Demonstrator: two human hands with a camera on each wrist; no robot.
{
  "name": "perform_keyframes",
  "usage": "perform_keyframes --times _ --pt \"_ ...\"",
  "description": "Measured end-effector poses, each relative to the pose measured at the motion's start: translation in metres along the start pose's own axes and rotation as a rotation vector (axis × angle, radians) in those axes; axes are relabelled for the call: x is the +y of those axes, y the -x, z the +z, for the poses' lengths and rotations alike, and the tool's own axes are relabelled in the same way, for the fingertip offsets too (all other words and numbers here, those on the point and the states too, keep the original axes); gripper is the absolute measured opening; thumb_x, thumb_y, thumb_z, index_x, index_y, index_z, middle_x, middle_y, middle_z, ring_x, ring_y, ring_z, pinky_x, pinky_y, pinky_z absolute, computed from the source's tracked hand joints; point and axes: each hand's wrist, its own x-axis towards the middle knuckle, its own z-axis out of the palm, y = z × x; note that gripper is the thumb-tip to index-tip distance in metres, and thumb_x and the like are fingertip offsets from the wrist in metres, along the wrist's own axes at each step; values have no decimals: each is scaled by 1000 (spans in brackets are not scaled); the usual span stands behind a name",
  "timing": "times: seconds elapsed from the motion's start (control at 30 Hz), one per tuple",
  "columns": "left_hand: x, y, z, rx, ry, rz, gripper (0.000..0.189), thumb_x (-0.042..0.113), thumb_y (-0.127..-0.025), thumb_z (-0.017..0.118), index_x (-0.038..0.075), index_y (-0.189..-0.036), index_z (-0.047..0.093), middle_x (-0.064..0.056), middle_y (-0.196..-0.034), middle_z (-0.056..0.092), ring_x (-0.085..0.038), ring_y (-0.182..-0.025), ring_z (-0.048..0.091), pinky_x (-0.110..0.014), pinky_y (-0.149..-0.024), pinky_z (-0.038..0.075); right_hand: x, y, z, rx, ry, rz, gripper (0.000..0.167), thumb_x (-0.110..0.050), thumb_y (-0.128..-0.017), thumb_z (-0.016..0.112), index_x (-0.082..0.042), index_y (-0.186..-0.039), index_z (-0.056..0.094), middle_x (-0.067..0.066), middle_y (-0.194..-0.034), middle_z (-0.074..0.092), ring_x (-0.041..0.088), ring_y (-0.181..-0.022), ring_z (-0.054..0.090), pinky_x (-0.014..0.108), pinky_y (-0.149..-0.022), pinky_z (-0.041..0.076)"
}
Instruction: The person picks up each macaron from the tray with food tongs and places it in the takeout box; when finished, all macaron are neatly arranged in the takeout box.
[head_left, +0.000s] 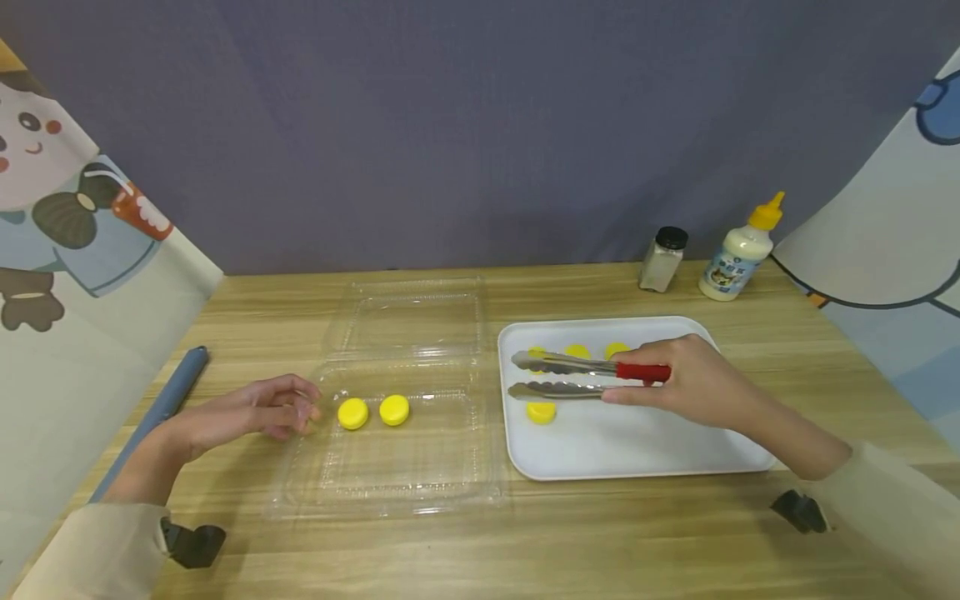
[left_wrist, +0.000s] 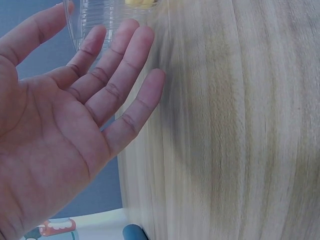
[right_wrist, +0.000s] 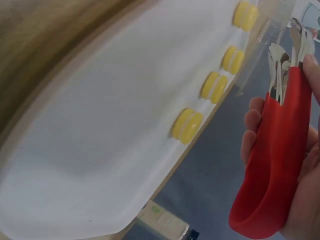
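My right hand (head_left: pixel 686 383) grips a pair of metal tongs (head_left: pixel 566 362) by its red handles (right_wrist: pixel 275 165). The tongs' scalloped tips point left over the left part of a white tray (head_left: pixel 645 442), spread apart with nothing held between them. Several yellow macarons (right_wrist: pixel 187 126) with pale filling lie on that tray; the tongs partly cover some in the head view. My left hand (head_left: pixel 258 412), fingers loosely extended, is at the left edge of an opened clear plastic container (head_left: pixel 405 462). Two yellow macarons (head_left: pixel 373 412) sit side by side in the container's upper left.
The container's lid (head_left: pixel 412 321) lies folded back toward the wall. A black-capped jar (head_left: pixel 663 260) and a yellow-tipped squeeze bottle (head_left: pixel 738 254) stand behind the tray. A blue-grey rod (head_left: pixel 168 392) lies along the table's left side.
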Motion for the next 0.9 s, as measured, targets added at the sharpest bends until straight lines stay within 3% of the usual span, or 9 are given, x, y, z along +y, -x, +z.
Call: perform_keyframes --times 0.23,0.43,0.67,0.9 --pt "0 0 0 -1 -3 -5 43 20 -106 51 -6 -139 42 -18 -127 58 -31 -110 63 -33 -91 54 12 11 5 -36 30 49 58 -52 -79 85 -6 -115 78 -1 -93 74 9 -64 49 25 -50 39" --pt "0 0 0 -1 -5 -9 43 21 -106 51 -5 -139 42 -17 -127 58 -30 -110 63 -34 -90 54 20 15 12 -56 19 53 54 -53 -78 84 -10 -111 80 -6 -89 73 8 -65 49 25 -51 37" --pt "0 0 0 2 -2 -8 43 20 -106 52 -5 -138 42 -17 -127 58 -30 -110 63 -34 -90 54 21 17 18 -64 8 65 53 -57 -78 83 -13 -108 81 -7 -93 75 9 -71 54 24 -55 42" --pt "0 0 1 2 6 -9 42 20 -106 52 -5 -138 43 -17 -126 58 -30 -109 62 -33 -91 54 23 19 24 4 63 -41 47 -53 -79 84 -14 -106 82 -10 -89 74 6 -71 59 27 -62 50"
